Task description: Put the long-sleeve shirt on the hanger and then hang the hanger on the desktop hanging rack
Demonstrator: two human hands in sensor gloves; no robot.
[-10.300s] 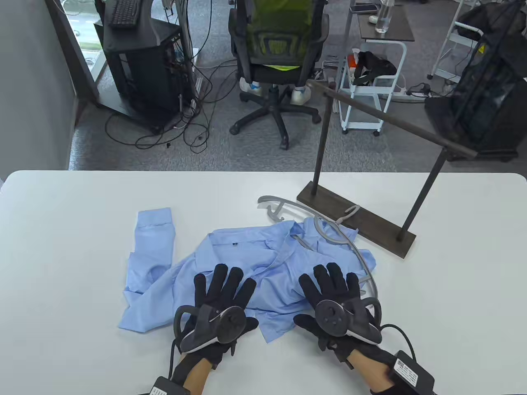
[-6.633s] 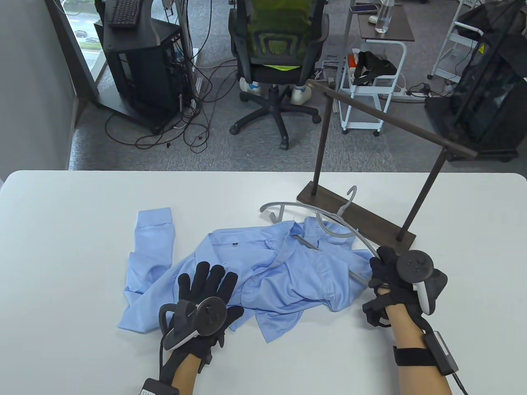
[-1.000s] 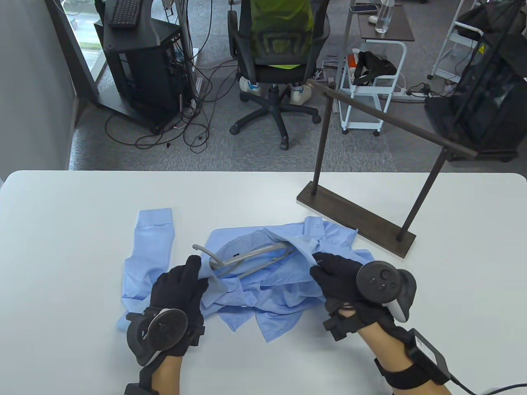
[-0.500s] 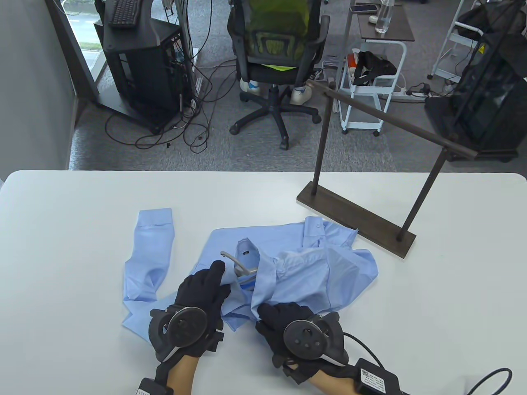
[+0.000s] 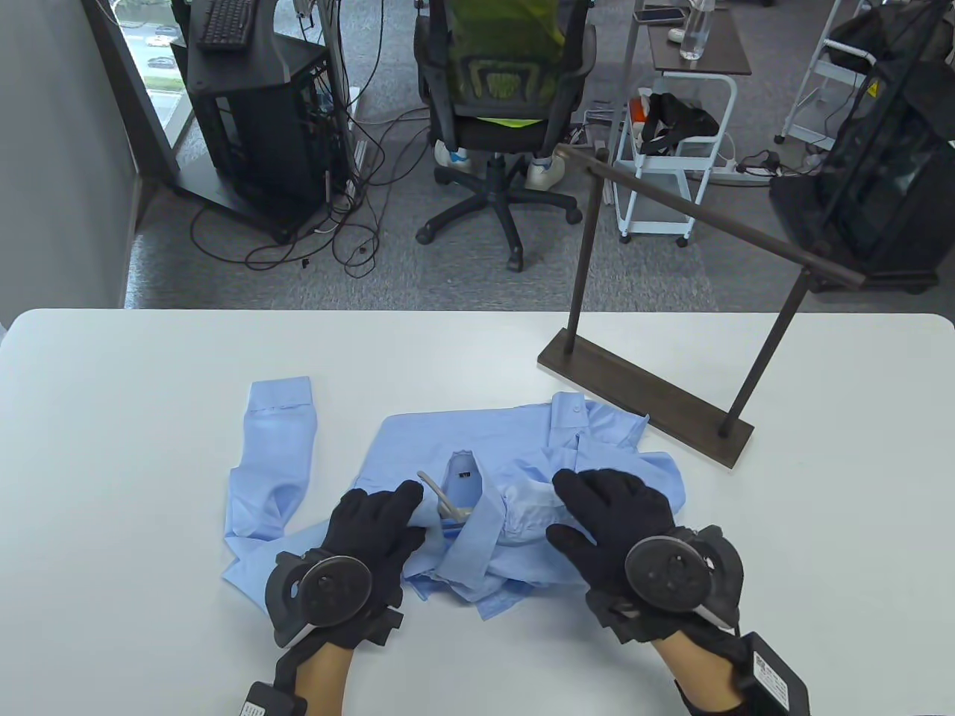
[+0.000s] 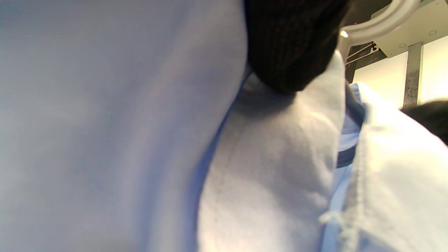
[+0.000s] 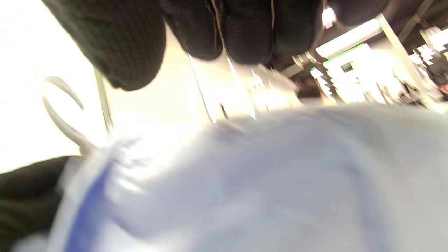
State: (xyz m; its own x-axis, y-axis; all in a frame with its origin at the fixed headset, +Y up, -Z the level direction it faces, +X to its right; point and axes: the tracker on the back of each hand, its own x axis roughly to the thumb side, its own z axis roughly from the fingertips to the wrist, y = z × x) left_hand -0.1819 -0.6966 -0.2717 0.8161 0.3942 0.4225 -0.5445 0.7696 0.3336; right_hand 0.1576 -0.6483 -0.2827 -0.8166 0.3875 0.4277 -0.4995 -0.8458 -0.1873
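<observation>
The light blue long-sleeve shirt (image 5: 440, 440) lies crumpled on the white table (image 5: 119, 447). The grey hanger is inside it. Only the hanger's hook (image 5: 436, 495) sticks out at the collar, and it also shows in the left wrist view as a pale hook (image 6: 378, 24). My left hand (image 5: 380, 514) lies on the shirt just left of the hook and pinches the collar cloth; one fingertip (image 6: 290, 52) presses on it. My right hand (image 5: 597, 500) is over the shirt's right shoulder with fingers (image 7: 245, 31) spread and nothing in them. One sleeve (image 5: 276, 440) trails off to the left.
The dark desktop hanging rack (image 5: 649, 395) stands at the back right of the table, its bar (image 5: 709, 216) slanting up to the right, with nothing on it. An office chair (image 5: 500, 112) and other furniture stand on the floor beyond the table's far edge.
The right hand moved from the shirt's near hem up and right over its right shoulder. The raised cloth has dropped flatter over the hanger. The left hand shifted slightly and stays at the collar.
</observation>
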